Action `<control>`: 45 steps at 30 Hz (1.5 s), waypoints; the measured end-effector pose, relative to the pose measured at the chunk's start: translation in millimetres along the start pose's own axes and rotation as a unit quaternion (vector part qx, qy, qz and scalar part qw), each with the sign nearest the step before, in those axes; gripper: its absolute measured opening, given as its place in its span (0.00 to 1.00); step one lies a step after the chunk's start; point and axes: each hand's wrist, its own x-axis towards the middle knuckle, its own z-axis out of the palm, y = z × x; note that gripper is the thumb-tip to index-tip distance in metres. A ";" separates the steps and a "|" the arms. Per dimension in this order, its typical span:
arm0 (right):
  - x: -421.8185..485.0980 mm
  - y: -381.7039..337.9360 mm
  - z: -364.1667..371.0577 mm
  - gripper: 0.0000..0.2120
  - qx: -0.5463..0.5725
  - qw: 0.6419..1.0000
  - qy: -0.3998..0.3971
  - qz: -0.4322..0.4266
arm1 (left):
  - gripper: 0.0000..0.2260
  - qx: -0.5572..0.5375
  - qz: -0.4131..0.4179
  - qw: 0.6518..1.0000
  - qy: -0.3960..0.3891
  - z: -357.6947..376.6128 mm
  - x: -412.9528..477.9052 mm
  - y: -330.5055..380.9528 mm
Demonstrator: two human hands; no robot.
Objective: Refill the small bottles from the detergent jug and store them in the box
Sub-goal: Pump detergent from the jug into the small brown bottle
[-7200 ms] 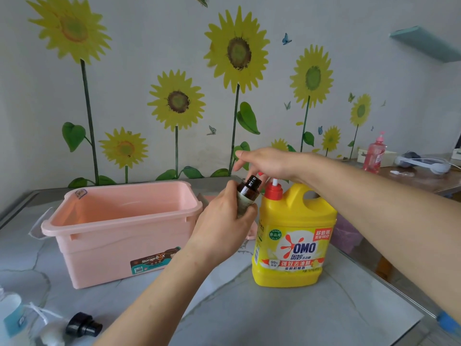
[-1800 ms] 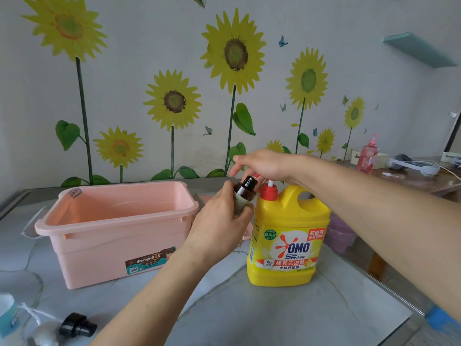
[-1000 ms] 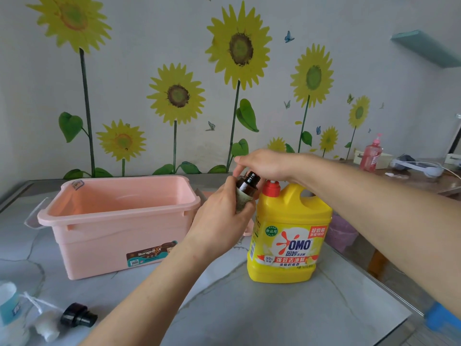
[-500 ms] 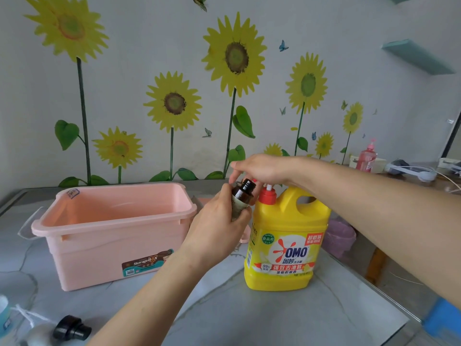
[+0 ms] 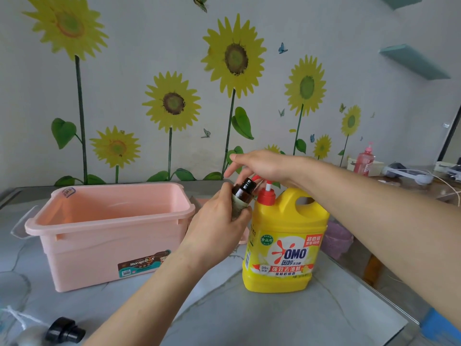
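Two hands work at the centre of the frame in the head view, the only view here. The left hand (image 5: 216,234) has its grip closed around a small brown bottle (image 5: 243,196), held tilted with its open neck just under the red spout of the pump (image 5: 265,196). The right hand (image 5: 264,164) rests on top of the pump head of the yellow detergent jug (image 5: 284,248), fingers spread loosely; its grip holds nothing, it only presses down. The jug stands upright on the grey table (image 5: 274,318), right of centre. The pink box (image 5: 109,231) stands at centre left, just beside the left hand, and looks empty inside. A black cap (image 5: 65,333) lies at the lower left corner.

The step in hand seems to be the filling of the bottle. How full it is, I cannot tell. Next, the bottle probably needs its cap, so the left hand must keep it steady and more upright to avoid a spill, and after that it goes into the box.
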 end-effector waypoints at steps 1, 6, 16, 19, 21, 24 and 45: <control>1.3 -0.1 1.6 0.24 -0.009 1.000 0.001 -0.001 | 0.08 0.000 0.003 1.000 -0.002 0.3 0.2 0.0; 4.5 2.3 7.4 0.24 -0.047 0.999 -0.015 0.010 | 0.08 0.004 0.003 1.000 -0.011 2.9 -1.1 -2.6; 3.9 6.5 6.6 0.23 -0.041 0.999 -0.009 0.000 | 0.08 -0.024 0.000 1.000 -0.012 3.9 -0.8 -4.2; 3.5 2.5 -0.2 0.24 -0.021 1.000 -0.020 -0.002 | 0.10 -0.033 0.000 0.999 -0.013 4.1 -1.4 -3.8; 3.4 1.3 -3.3 0.24 -0.002 1.000 -0.011 -0.007 | 0.11 -0.041 0.002 0.999 -0.012 4.0 -1.2 -3.2; 4.7 3.7 3.1 0.24 -0.024 1.000 -0.002 -0.010 | 0.10 -0.043 0.006 0.999 -0.014 3.3 -0.4 -3.1; 1.7 2.0 0.4 0.24 -0.013 1.000 -0.011 -0.003 | 0.10 -0.054 -0.009 0.998 -0.022 3.7 0.0 -4.3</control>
